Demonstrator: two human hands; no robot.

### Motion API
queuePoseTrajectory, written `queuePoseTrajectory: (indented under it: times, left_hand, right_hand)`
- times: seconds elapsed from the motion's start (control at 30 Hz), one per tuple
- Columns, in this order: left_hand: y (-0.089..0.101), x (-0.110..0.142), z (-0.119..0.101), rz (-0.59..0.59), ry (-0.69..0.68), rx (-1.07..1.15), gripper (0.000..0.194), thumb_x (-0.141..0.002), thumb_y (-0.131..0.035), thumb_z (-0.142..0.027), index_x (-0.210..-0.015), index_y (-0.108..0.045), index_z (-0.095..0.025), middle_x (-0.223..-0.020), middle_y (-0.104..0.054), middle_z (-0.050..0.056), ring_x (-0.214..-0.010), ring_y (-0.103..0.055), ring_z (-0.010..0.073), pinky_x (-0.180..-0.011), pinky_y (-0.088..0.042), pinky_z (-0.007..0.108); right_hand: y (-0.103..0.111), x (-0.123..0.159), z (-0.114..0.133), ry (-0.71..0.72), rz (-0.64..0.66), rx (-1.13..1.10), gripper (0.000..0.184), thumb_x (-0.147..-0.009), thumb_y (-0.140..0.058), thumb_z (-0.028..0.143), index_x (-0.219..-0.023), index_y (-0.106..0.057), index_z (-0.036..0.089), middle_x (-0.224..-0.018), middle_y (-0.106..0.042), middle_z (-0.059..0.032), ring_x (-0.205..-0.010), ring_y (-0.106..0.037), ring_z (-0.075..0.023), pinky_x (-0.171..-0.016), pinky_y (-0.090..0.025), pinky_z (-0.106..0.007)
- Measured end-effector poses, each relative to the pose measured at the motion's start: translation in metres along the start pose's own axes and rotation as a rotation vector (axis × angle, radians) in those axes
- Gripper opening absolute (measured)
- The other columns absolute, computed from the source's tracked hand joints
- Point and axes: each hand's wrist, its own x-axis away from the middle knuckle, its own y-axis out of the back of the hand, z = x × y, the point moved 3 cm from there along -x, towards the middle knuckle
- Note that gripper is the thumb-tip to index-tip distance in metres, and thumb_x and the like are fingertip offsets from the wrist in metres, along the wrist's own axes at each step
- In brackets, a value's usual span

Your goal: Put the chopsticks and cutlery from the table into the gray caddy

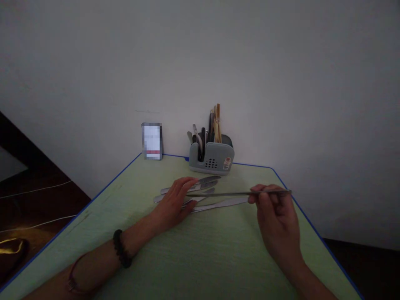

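My left hand (pixel 175 202) lies over several silver table knives (pixel 208 181) on the table, its fingers stretched and thumb apart; it partly covers their handles. Between the thumb and fingers of my right hand (pixel 276 212) is a long thin metal utensil (pixel 228 193), seen edge-on, so its exact kind is unclear. It is roughly level, and its far end reaches the fingers of my left hand. Below it lies another knife (pixel 225 204), its right end close to my right fingertips.
A grey utensil holder (pixel 211 160) with cutlery and wooden chopsticks (pixel 217 125) stands at the back against the wall. Left of it a phone (pixel 152 141) leans upright. The green table (pixel 187 266) has a blue edge. White cables (pixel 37 225) run at the left.
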Motion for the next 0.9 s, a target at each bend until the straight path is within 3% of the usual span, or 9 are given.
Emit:
queuePoseTrajectory:
  times: [0.17, 0.3, 0.37, 0.5, 0.7, 0.8, 0.9]
  left_hand:
    - [-0.003, 0.002, 0.01, 0.124, 0.105, 0.023, 0.043, -0.081, -0.055, -0.012, -0.122, -0.053, -0.025, -0.1, -0.069, 0.003, -0.086, -0.065, 0.0191, -0.083, -0.052, 0.035]
    - [0.0, 0.002, 0.006, 0.128, 0.07, 0.06, 0.031, -0.08, -0.058, -0.016, -0.11, -0.061, -0.023, -0.1, -0.071, 0.003, -0.089, -0.067, 0.0185, -0.082, -0.051, 0.031]
    - [0.0, 0.001, 0.002, 0.149, 0.065, 0.072, 0.024, -0.082, -0.062, -0.027, -0.106, -0.063, -0.023, -0.097, -0.071, 0.003, -0.084, -0.068, 0.0182, -0.077, -0.052, 0.029]
    - [0.001, 0.0, 0.0, 0.144, 0.063, 0.074, 0.032, -0.081, -0.065, -0.045, -0.103, -0.064, -0.022, -0.093, -0.072, 0.003, -0.077, -0.068, 0.0171, -0.07, -0.052, 0.027]
    - [0.006, 0.002, 0.001, -0.002, -0.059, 0.044, 0.035, -0.088, -0.054, -0.049, -0.101, -0.066, -0.019, -0.083, -0.071, 0.005, -0.072, -0.066, 0.0156, -0.069, -0.051, 0.026]
    - [0.008, 0.001, 0.0, 0.004, -0.062, 0.032, 0.034, -0.089, -0.052, -0.048, -0.098, -0.066, -0.018, -0.075, -0.069, 0.003, -0.063, -0.063, 0.0133, -0.063, -0.049, 0.024]
    - [0.008, 0.001, -0.002, -0.027, -0.028, 0.03, 0.034, -0.089, -0.051, -0.047, -0.098, -0.066, -0.018, -0.08, -0.069, 0.005, -0.068, -0.064, 0.0147, -0.066, -0.05, 0.026]
  right_hand:
    - [0.001, 0.001, -0.031, -0.382, -0.086, -0.254, 0.027, -0.068, -0.077, 0.041, -0.08, -0.062, 0.022, -0.082, -0.066, 0.0025, -0.067, -0.059, -0.008, -0.071, -0.052, -0.023]
    - [0.007, -0.001, -0.051, -0.548, -0.116, -0.351, 0.03, -0.056, -0.085, 0.03, -0.073, -0.062, 0.022, -0.073, -0.066, 0.0057, -0.061, -0.06, -0.007, -0.061, -0.054, -0.018]
    - [0.009, -0.002, -0.057, -0.595, -0.113, -0.382, 0.029, -0.056, -0.085, 0.026, -0.074, -0.062, 0.022, -0.072, -0.066, 0.0064, -0.06, -0.06, -0.0063, -0.059, -0.054, -0.016]
    - [0.01, -0.002, -0.061, -0.667, -0.112, -0.443, 0.034, -0.055, -0.085, 0.021, -0.082, -0.065, 0.023, -0.074, -0.067, 0.0051, -0.062, -0.063, -0.0068, -0.061, -0.056, -0.014]
    - [0.006, 0.0, -0.06, -0.692, -0.046, -0.433, 0.029, -0.057, -0.085, 0.026, -0.08, -0.069, 0.021, -0.071, -0.066, 0.004, -0.06, -0.063, -0.0085, -0.06, -0.058, -0.018]
    - [0.005, 0.001, -0.059, -0.686, -0.018, -0.429, 0.029, -0.056, -0.086, 0.029, -0.079, -0.069, 0.021, -0.07, -0.065, 0.0038, -0.06, -0.063, -0.0087, -0.059, -0.058, -0.018]
    - [0.005, 0.001, -0.059, -0.696, -0.01, -0.424, 0.032, -0.054, -0.087, 0.03, -0.079, -0.07, 0.021, -0.07, -0.065, 0.0041, -0.059, -0.062, -0.0078, -0.059, -0.057, -0.017]
